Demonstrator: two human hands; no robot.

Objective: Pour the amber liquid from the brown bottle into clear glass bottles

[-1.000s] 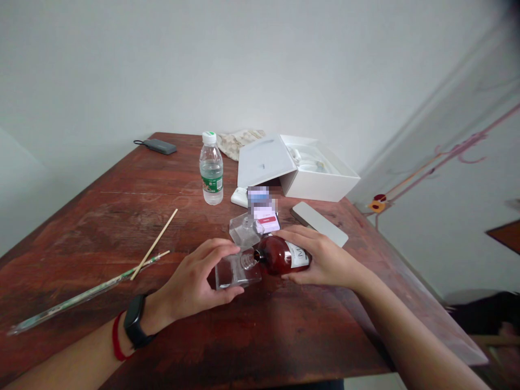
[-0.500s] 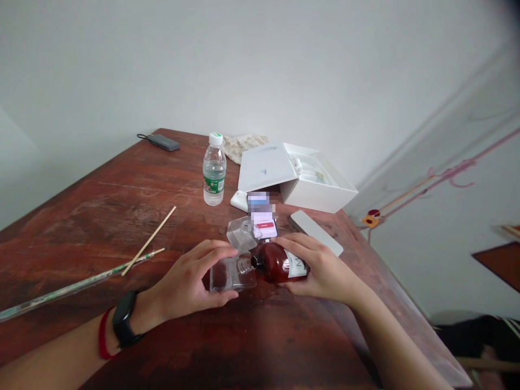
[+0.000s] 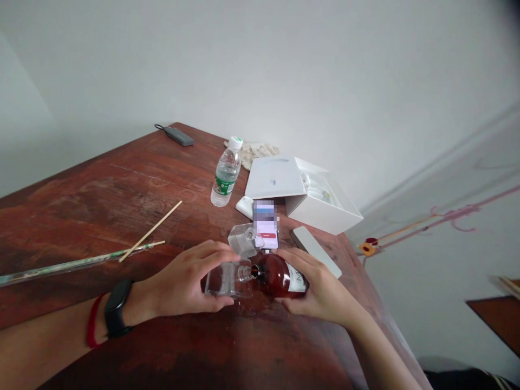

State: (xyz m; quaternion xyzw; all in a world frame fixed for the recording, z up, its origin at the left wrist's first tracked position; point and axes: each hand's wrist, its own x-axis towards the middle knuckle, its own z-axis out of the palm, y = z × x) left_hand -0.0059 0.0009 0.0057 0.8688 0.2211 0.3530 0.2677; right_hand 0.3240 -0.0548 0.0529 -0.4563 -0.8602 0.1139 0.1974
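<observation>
Held pair: sits slightly lower in view than half a second ago, the clear squarish plastic container (image 3: 229, 283) and glossy reddish-brown, white-labelled bottle (image 3: 275, 275) still mouth to mouth.
Wrapper: long, clear, green-printed plastic sleeve (image 3: 81, 264) at far left, crossed by a slim pale wooden stick (image 3: 151, 231).
Left hand (image 3: 182, 279): fingers curled around the container, just above the dark red wooden surface (image 3: 195, 346).
Necks: container's points right, bottle's left; whether they touch, cannot tell.
Drops: small and wet (image 3: 248, 310), near the container.
Phone: lit screen (image 3: 267, 241), just behind the bottle.
Right hand (image 3: 323, 287): fingers gripping the bottle, tipped on its side.
Slab: flat, pale grey, rounded (image 3: 319, 252), behind this hand.
</observation>
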